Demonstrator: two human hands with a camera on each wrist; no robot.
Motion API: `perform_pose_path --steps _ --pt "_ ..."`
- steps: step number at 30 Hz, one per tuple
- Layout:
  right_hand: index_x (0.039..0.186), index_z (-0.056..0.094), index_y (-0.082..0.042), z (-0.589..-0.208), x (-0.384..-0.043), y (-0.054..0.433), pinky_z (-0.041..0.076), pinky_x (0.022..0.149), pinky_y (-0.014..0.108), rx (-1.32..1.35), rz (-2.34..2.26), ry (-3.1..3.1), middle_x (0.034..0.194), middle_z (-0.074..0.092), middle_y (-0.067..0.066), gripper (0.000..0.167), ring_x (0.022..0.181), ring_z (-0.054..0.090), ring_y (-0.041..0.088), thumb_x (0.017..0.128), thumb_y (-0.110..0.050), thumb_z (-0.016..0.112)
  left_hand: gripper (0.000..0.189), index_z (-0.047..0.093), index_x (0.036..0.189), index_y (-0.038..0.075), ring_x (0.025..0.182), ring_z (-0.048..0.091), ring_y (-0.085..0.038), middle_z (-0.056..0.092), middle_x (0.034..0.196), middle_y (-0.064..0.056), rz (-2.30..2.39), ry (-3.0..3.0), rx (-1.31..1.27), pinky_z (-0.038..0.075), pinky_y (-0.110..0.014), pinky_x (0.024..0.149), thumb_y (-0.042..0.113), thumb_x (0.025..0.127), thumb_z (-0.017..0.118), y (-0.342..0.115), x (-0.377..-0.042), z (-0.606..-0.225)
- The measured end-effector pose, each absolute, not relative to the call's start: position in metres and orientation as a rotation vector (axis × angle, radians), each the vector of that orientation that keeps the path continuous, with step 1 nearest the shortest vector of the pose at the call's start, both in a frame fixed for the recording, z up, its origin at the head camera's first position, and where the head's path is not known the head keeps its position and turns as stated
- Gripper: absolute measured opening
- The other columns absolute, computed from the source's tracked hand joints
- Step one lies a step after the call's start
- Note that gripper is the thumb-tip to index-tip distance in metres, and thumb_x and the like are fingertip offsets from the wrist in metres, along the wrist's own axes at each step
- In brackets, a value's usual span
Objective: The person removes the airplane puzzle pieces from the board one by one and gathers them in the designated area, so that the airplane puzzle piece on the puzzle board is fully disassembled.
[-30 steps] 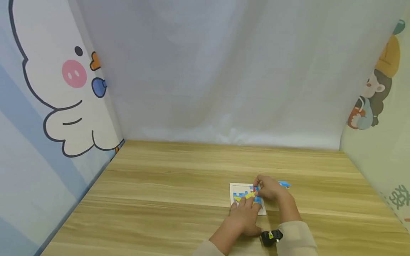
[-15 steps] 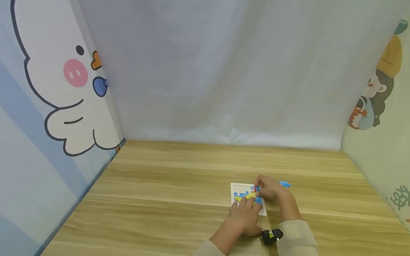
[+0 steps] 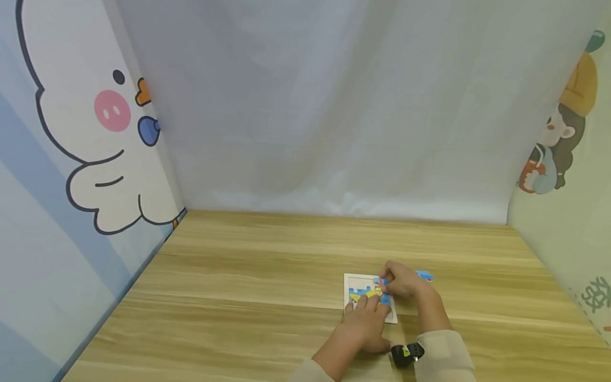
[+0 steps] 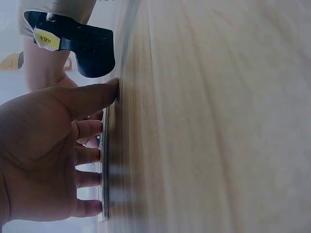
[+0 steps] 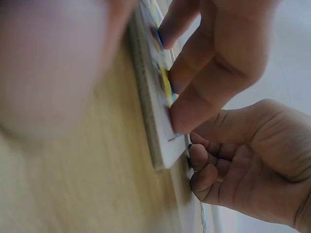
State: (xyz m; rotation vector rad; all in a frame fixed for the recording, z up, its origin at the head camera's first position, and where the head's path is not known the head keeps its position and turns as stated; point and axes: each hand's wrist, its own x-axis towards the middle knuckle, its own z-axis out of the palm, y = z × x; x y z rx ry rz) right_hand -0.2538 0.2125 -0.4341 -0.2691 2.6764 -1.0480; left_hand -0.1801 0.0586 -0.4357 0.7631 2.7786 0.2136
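A white-framed jigsaw puzzle (image 3: 346,292) lies on the wooden table, partly filled with blue and yellow pieces. My left hand (image 3: 365,323) rests on its near part, fingers spread and fairly straight; in the left wrist view the fingertips of the left hand (image 4: 48,150) meet the thin board. At the far right corner my right hand (image 3: 404,280) pinches a blue and red puzzle piece (image 3: 377,280), which looks slightly tilted. From the right wrist view, the right hand (image 5: 262,160) has curled fingers beside the board's edge; the piece is hidden there.
A loose blue puzzle piece (image 3: 424,275) lies on the table (image 3: 248,270), just right of the right hand. A black wrist camera (image 3: 406,354) sits on the right wrist. A grey curtain (image 3: 305,116) hangs behind, with printed walls on both sides.
The pinched blue and red piece has shifted slightly and tilted at the board's far right corner. Both hands have stayed in nearly the same place.
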Motion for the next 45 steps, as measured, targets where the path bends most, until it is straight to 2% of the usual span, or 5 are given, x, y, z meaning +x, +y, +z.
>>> perform_pose_path --steps 6,14,21,36,45 --pt "0.093 0.053 0.0 -0.434 -0.253 0.213 0.044 0.069 0.036 -0.298 -1.096 2.684 0.084 0.053 0.007 0.022 0.077 0.05 0.022 0.077 0.007 0.067 0.068 0.043 0.132 0.029 0.133 0.027 -0.024 0.028 0.146 0.004 0.206 2.778 0.767 0.029 -0.048 0.102 0.055 0.075 0.069 0.059 -0.181 -0.435" --pt "0.099 0.052 0.0 -0.435 -0.251 0.218 0.043 0.058 0.032 -0.306 -1.296 2.586 0.075 0.052 0.008 0.022 0.064 0.05 0.02 0.081 0.006 0.062 0.068 0.045 0.13 0.029 0.132 0.028 -0.022 0.031 0.144 0.004 0.19 2.797 0.777 0.03 -0.047 0.1 0.057 0.074 0.069 0.06 -0.179 -0.434" --pt "0.101 0.056 0.002 -0.435 -0.241 0.226 0.045 0.061 0.034 -0.374 -1.433 2.566 0.072 0.059 0.009 0.02 0.066 0.055 0.021 0.081 0.004 0.06 0.068 0.046 0.13 0.029 0.129 0.03 -0.021 0.036 0.138 0.005 0.181 2.815 0.784 0.032 -0.047 0.099 0.058 0.072 0.07 0.06 -0.177 -0.434" --pt "0.103 0.058 0.002 -0.432 -0.232 0.229 0.043 0.063 0.033 -0.363 -1.477 2.596 0.073 0.061 0.008 0.02 0.068 0.053 0.02 0.084 -0.002 0.063 0.066 0.048 0.128 0.029 0.126 0.034 -0.019 0.037 0.139 0.005 0.181 2.83 0.802 0.035 -0.045 0.095 0.057 0.072 0.07 0.06 -0.177 -0.432" --pt "0.105 0.06 0.002 -0.426 -0.224 0.237 0.045 0.065 0.034 -0.33 -1.458 2.656 0.074 0.061 0.007 0.025 0.068 0.057 0.021 0.081 0.003 0.054 0.069 0.046 0.135 0.028 0.13 0.03 -0.023 0.032 0.142 0.002 0.229 2.822 0.788 0.033 -0.047 0.098 0.055 0.075 0.069 0.06 -0.176 -0.438"
